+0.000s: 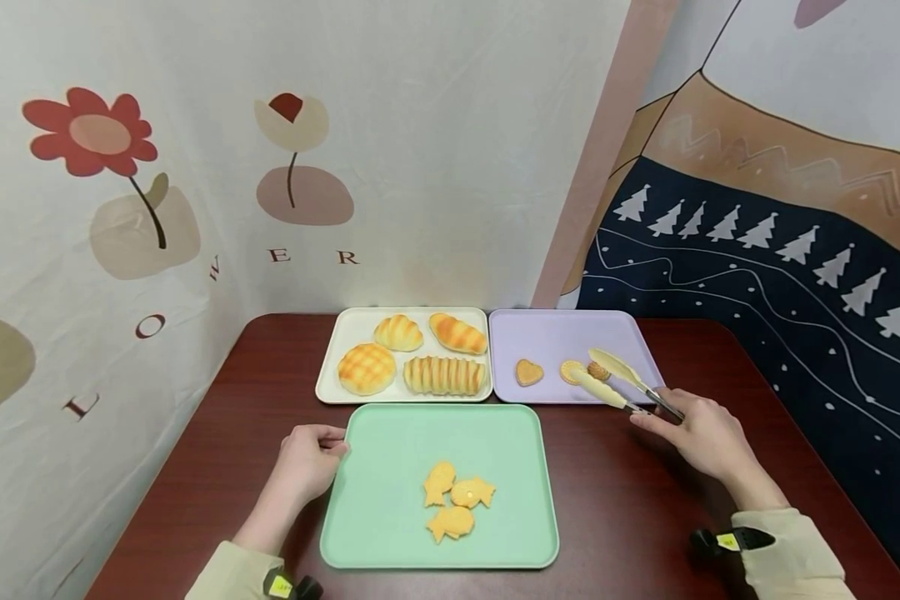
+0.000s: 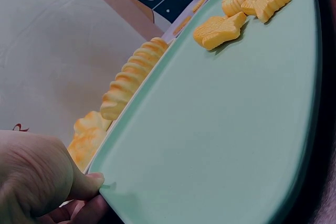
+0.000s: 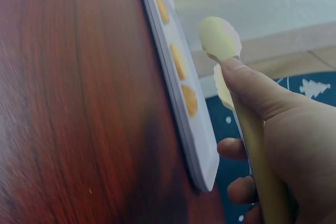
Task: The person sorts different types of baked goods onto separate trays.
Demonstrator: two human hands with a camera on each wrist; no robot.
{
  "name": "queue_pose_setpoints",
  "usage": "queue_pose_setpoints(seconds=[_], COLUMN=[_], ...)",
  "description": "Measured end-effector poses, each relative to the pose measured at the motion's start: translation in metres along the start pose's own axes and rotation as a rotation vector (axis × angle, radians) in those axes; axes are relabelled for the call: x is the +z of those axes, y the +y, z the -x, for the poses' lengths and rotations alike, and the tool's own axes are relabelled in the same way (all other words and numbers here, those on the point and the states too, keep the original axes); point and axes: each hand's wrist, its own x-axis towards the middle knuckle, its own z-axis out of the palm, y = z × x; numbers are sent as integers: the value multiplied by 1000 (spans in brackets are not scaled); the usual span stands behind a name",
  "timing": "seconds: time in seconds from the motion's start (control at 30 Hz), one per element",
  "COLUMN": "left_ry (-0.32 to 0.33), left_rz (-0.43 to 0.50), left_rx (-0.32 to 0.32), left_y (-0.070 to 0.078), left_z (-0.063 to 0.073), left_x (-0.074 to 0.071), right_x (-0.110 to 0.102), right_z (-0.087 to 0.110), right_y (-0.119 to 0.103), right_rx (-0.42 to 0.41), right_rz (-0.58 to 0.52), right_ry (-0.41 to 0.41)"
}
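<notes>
My left hand (image 1: 305, 460) pinches the left edge of a green tray (image 1: 378, 508), its thumb (image 2: 90, 184) on top of the rim. Three fish-shaped cookies (image 1: 471, 492) lie together on that tray. In my right hand (image 1: 701, 437) is a pair of tongs (image 1: 613, 365) with cream tips and metal arms; the tips stand apart. They overlap the front right of a purple tray (image 1: 547, 333) in the head view, beside a round pale cookie (image 1: 569, 370) and a browner cookie (image 1: 598, 372). A heart-shaped cookie (image 1: 528, 372) lies to their left.
A white tray (image 1: 352, 329) holds several bread pieces, among them a round bun (image 1: 366, 369) and a ridged loaf (image 1: 444, 376). It adjoins the purple tray, behind the green one. All stand on a dark red wooden table (image 1: 607, 500), with printed cloth (image 1: 435, 167) behind.
</notes>
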Motion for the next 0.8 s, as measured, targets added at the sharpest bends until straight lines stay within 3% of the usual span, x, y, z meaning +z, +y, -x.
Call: queue_pose_setpoints(seconds=[0.8], left_ry=[-15], left_rz=[12], left_rx=[-1], left_y=[3], left_z=[1], left_x=[-1], right_x=[12], right_z=[33], right_y=[-51], right_rx=[-190], right_rz=[2], right_ry=[90])
